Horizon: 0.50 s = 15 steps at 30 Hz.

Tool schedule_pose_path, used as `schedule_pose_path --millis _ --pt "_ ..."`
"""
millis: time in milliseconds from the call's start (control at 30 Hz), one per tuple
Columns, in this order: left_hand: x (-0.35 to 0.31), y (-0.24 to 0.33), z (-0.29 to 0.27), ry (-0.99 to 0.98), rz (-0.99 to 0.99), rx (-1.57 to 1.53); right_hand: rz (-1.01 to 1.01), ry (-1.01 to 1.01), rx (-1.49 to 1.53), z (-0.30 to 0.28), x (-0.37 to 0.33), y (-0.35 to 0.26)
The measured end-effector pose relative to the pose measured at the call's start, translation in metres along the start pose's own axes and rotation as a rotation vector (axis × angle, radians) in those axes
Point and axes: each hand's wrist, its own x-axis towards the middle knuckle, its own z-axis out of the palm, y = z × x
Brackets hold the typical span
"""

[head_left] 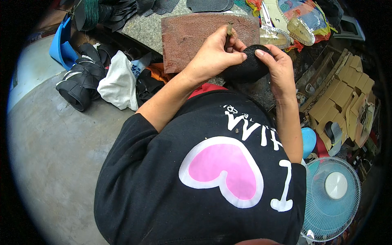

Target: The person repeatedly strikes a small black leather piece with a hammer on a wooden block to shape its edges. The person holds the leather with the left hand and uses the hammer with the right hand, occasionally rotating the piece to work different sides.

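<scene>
A black, rounded piece with a grainy surface, which looks like a shoe sole or insole [245,70], is held up in front of my body. My right hand [277,67] pinches its upper right edge between thumb and fingers. My left hand [216,53] is closed round a slim, dark tool with a pale tip [230,28]; the tool's kind is not clear. The left thumb meets the black piece's left edge. Just beyond my hands lies a reddish-brown, rough board [185,38] on a grey speckled slab [141,30].
Black cut sheets [208,5] lie at the far edge. Pale shoe forms [301,30] and scissors [265,14] sit at the far right. Black strapped footwear [79,83] and a white cloth [120,81] are at left. Cardboard [339,98] and a fan [332,200] stand at right.
</scene>
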Motion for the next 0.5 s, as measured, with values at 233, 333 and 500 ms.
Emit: schedule_pose_path --millis 233,333,500 --pt "0.002 -0.01 -0.001 -0.048 0.089 -0.1 0.022 -0.007 0.125 0.0 0.001 0.001" --pt "0.003 -0.012 -0.005 -0.069 -0.018 -0.128 0.101 0.002 0.216 -0.001 0.005 0.006" --pt "0.002 -0.014 -0.007 -0.064 -0.052 -0.167 0.084 0.007 0.216 -0.001 0.005 0.01"
